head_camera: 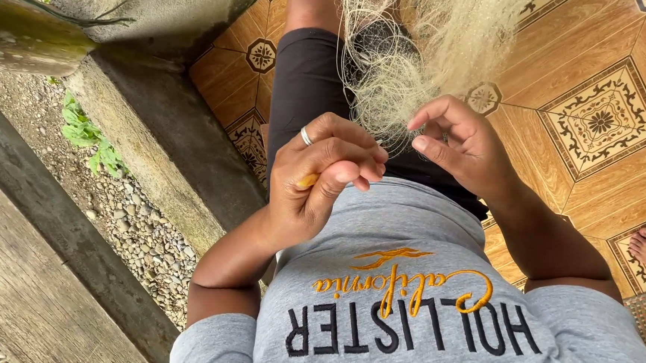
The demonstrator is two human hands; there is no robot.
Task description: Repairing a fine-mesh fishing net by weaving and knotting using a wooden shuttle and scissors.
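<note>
Head view, looking down over the person's own chest and lap. Left hand (323, 175) is curled closed, thumb pressed against bent fingers, with a small yellow-orange tool (307, 180) showing at the palm side of the fist; only its tip is visible, so its shape and long axis cannot be told. A ring (306, 136) sits on one finger of this hand. Right hand (460, 141) is partly open, thumb and forefinger drawn toward each other in a loose pinch; whether a strand lies between them is too fine to tell. The pale net (400, 74) hangs in a bundle just beyond both hands, on the far side from the body, draped over the dark shorts (306, 83). Its threads run mainly away from the body, fanning outward. The net's lower fringe reaches the gap between the two hands, just beside the right fingertips (419, 122) and near the left knuckles; the right hand is the nearer.
</note>
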